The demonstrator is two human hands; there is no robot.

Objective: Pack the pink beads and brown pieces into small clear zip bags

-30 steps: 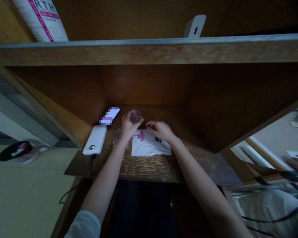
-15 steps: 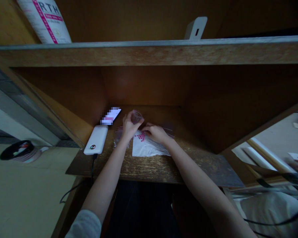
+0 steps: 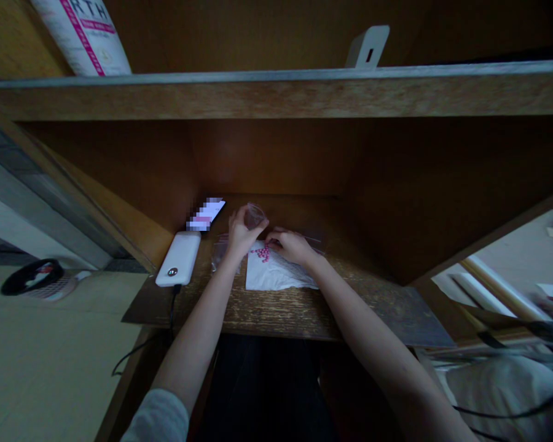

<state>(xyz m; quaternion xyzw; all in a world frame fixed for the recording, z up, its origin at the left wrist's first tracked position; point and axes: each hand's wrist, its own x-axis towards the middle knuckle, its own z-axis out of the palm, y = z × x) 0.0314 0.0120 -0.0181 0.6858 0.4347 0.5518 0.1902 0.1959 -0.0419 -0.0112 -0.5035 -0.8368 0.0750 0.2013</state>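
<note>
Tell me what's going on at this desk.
A person is working with both bare hands at a wooden desk shelf. Their left hand holds up a small clear plastic item. Their right hand rests on a white sheet, beside a cluster of small pink pieces. A clear plastic bag lies under the left wrist. A white power bank and a phone sit to the left.

On the white package (image 3: pixel 80 37) standing behind the upper shelf (image 3: pixel 276 98), big dark letters read "RTH", cut by the picture edge. Smaller pink lines under them are too small to read. The phone (image 3: pixel 206 215) screen is blurred and cannot be read.
</note>
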